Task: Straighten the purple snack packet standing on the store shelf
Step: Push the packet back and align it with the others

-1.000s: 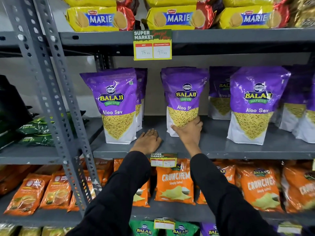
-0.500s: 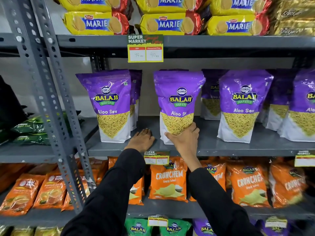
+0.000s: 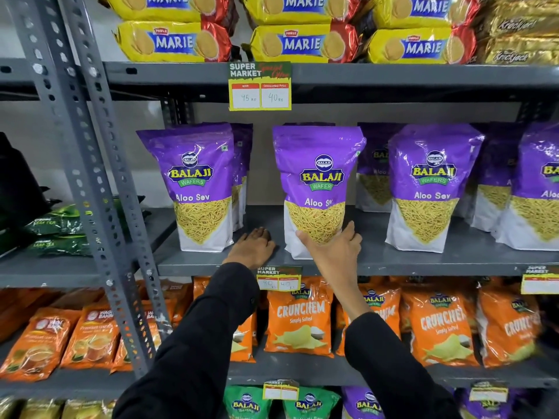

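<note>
Grey shelf (image 3: pixel 372 261) holds four front purple packets (image 3: pixel 317 164) (two hands (image 3: pixel 251 247), right (image 3: pixel 334 252) gripping one).

Two long black sleeves (image 3: pixel 208 334)

Head view, shelving bay.
- Purple snack packet (image 3: pixel 317 182): stands upright on the grey shelf (image 3: pixel 375 260), near the front edge, face outward; label creased at "Aloo Sev".
- Right grip (image 3: pixel 335 255): holds the packet's lower front, thumb on the left of the yellow window, fingers (image 3: pixel 351 234) round its right edge.
- Left grip (image 3: pixel 252 247): flat, palm down on the shelf, between this packet and the left-hand packet (image 3: pixel 199 182).
- Right-hand packet (image 3: pixel 432 182): same kind, apart from the held one; more behind.
- Price tag (image 3: pixel 260 86) on the shelf edge above; Marie biscuit packs (image 3: pixel 175 42) over it.
- Orange Crunchem bags (image 3: pixel 299 319) on the shelf below.
</note>
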{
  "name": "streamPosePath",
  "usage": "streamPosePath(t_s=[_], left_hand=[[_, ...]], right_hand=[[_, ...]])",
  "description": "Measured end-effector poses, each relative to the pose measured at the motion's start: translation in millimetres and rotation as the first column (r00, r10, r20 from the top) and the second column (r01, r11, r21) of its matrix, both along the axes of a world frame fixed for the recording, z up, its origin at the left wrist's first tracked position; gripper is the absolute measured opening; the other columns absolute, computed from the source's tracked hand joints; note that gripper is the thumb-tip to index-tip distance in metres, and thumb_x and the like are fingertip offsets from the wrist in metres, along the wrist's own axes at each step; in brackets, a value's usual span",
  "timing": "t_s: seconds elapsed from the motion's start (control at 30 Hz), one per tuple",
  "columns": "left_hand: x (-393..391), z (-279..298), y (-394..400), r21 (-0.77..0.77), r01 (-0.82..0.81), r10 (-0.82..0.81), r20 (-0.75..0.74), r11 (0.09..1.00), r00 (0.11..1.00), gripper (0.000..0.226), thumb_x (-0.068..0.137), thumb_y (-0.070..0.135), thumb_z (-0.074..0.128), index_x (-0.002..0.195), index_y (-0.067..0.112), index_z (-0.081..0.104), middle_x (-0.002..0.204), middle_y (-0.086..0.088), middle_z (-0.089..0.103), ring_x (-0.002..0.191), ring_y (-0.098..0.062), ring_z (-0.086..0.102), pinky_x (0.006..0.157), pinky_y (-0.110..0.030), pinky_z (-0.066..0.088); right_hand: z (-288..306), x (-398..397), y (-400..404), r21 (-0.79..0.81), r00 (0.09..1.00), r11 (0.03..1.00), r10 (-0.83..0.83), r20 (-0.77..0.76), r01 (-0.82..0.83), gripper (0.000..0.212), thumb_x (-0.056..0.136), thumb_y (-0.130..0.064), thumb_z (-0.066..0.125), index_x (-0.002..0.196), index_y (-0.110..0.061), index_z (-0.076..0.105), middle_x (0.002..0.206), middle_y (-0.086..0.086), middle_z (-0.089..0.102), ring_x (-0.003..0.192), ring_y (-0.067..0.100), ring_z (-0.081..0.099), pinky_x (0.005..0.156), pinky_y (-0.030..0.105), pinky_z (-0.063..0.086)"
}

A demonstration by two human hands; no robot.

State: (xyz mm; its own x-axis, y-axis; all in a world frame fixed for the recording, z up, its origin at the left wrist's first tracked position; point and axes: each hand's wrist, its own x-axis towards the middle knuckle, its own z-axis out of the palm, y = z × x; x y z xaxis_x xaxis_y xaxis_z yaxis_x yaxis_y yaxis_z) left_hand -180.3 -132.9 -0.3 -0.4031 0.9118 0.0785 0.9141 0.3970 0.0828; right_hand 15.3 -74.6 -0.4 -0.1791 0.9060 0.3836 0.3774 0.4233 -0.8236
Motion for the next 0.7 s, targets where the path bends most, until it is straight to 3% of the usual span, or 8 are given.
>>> streamPosePath(t_s=[0.1, 0.2, 0.5, 0.7], left_hand=[[1.3, 1.1, -0.1, 0.030, -0.005, 0.004, 0.033, 1.000, 0.999, 0.058, 0.108, 0.037, 0.026, 0.158, 0.008, 0.030, 0.171, -0.009, 0.021, 0.160, -0.023, 0.016, 0.128, -0.045, 0.015], [1.6, 1.2, -1.1, 0.041, -0.013, 0.011, 0.035, 0.999, 0.999, 0.057, 0.107, 0.037, 0.027, 0.157, 0.008, 0.032, 0.170, -0.010, 0.023, 0.159, -0.023, 0.018, 0.128, -0.045, 0.015], [-5.0, -5.5, 1.3, -0.007, 0.031, -0.032, -0.058, 0.999, 0.998, 0.056, 0.108, 0.036, 0.026, 0.154, 0.008, 0.038, 0.169, -0.009, 0.025, 0.159, -0.025, 0.018, 0.127, -0.048, 0.018], [-6.8, -8.4, 4.7, 0.072, -0.002, 0.002, 0.005, 0.997, 1.000, 0.055, 0.106, 0.038, 0.028, 0.151, 0.009, 0.038, 0.166, -0.011, 0.031, 0.155, -0.026, 0.028, 0.124, -0.045, 0.022]], right_hand=[[-7.8, 7.9, -1.3, 0.030, 0.993, 0.999, 0.041, -0.110, -0.038, 0.124, 0.072, -0.080, 0.065, 0.160, -0.008, 0.015, 0.154, 0.013, 0.029, 0.144, 0.033, 0.037, 0.104, 0.044, 0.046], [-12.1, 9.6, -0.4, 0.039, 0.991, 0.998, 0.061, -0.117, -0.057, 0.118, 0.076, -0.075, 0.066, 0.160, -0.008, 0.017, 0.155, 0.013, 0.029, 0.143, 0.033, 0.041, 0.104, 0.042, 0.047], [-9.0, -6.7, -0.1, 0.011, 0.993, 0.998, 0.070, -0.095, -0.069, 0.132, 0.067, -0.063, 0.084, 0.161, -0.007, 0.010, 0.158, 0.012, 0.028, 0.144, 0.031, 0.039, 0.105, 0.044, 0.047], [-8.2, -20.4, 4.0, 0.003, 0.992, 0.999, 0.032, -0.125, -0.032, 0.128, 0.064, -0.055, 0.090, 0.158, -0.011, 0.015, 0.151, 0.010, 0.034, 0.136, 0.031, 0.048, 0.101, 0.046, 0.050]])
